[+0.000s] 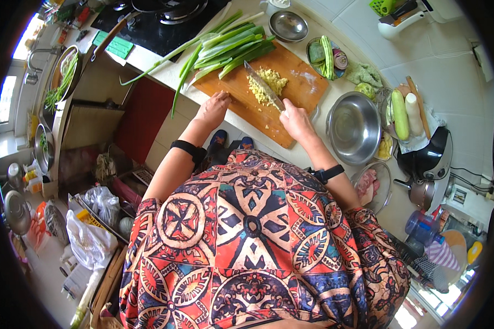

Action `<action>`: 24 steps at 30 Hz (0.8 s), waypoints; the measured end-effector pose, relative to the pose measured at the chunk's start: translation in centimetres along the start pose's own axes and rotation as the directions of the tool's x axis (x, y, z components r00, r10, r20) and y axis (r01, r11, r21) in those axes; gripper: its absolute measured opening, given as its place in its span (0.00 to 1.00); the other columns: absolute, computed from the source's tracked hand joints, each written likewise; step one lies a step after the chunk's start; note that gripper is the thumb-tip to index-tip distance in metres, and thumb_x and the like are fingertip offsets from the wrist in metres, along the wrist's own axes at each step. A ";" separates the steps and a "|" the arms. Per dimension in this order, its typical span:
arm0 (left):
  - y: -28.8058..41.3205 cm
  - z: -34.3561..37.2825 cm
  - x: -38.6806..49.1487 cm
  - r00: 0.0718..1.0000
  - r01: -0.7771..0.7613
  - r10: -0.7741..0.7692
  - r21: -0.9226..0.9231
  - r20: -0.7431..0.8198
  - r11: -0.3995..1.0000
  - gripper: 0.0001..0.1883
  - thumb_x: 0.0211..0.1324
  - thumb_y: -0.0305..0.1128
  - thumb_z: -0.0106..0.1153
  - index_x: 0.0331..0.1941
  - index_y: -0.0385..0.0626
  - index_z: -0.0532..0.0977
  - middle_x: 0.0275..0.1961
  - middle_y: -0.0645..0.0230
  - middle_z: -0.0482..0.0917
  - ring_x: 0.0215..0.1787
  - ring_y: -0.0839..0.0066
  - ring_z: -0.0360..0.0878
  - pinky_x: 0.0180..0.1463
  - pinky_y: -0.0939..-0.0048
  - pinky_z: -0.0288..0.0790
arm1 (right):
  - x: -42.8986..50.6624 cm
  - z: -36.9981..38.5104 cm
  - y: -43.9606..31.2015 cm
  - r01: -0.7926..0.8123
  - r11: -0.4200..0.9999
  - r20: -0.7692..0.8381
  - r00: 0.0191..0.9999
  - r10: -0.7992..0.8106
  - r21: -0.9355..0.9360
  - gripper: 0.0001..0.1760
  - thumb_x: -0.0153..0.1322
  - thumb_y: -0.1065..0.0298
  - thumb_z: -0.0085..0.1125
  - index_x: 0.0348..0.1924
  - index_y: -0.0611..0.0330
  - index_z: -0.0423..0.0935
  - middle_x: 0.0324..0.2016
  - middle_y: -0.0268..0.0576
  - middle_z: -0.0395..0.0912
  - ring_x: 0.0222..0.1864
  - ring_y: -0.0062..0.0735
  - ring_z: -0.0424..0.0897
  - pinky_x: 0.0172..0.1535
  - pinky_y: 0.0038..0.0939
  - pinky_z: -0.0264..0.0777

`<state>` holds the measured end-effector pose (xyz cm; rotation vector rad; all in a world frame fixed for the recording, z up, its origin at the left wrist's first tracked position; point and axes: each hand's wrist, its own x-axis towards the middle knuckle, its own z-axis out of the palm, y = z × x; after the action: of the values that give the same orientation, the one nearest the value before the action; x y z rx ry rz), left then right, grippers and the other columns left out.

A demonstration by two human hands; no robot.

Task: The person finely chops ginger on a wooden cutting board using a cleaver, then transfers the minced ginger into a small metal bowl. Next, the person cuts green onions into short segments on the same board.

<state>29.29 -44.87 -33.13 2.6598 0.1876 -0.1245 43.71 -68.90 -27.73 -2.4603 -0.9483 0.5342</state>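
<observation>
My right hand grips the handle of a kitchen knife, whose blade lies across a heap of finely chopped pale yellow pieces, perhaps ginger or garlic. My left hand rests at the near left edge of the wooden cutting board, its fingers curled; whether they hold anything cannot be made out. Long green scallions or leeks lie in a pile over the board's far left part, some stalks hanging past the counter's edge. White powdery smears mark the board's right side.
Right of the board stand a large steel bowl, a small steel bowl and a plate of cut vegetables. Farther right are a green gourd, a black appliance and raw meat. A stove with a pan is at the back left.
</observation>
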 end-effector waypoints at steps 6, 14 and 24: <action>-1.2 2.1 -1.0 0.978 -0.053 0.050 -0.009 -0.201 0.999 0.18 0.55 0.19 0.46 0.50 0.39 0.76 0.61 0.56 0.74 0.66 0.60 0.69 0.69 0.65 0.64 | -3.4 -1.9 1.5 -0.013 0.993 0.245 0.969 -0.016 0.114 0.27 0.68 0.64 0.53 0.59 0.67 0.68 0.32 0.66 0.79 0.38 0.61 0.81 0.43 0.47 0.76; -0.9 2.1 -1.5 0.977 -0.009 -0.014 -0.108 -0.211 0.994 0.24 0.48 0.13 0.43 0.51 0.38 0.76 0.62 0.57 0.73 0.66 0.59 0.68 0.69 0.66 0.63 | -3.1 -0.9 3.3 0.032 0.993 0.278 0.959 -0.061 0.111 0.26 0.68 0.65 0.54 0.58 0.63 0.69 0.33 0.64 0.80 0.38 0.59 0.82 0.43 0.46 0.76; -0.7 1.6 -1.1 0.977 0.006 -0.028 -0.106 -0.211 0.994 0.24 0.47 0.12 0.44 0.49 0.37 0.77 0.61 0.56 0.75 0.63 0.58 0.71 0.67 0.65 0.66 | 2.2 -0.9 1.6 0.146 0.988 0.025 0.989 -0.145 -0.040 0.17 0.68 0.70 0.53 0.50 0.58 0.70 0.27 0.63 0.78 0.32 0.62 0.80 0.36 0.53 0.74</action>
<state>28.05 -45.14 -34.76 2.5636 0.2783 0.1610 46.53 -68.66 -28.22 -2.4020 -1.1486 0.4970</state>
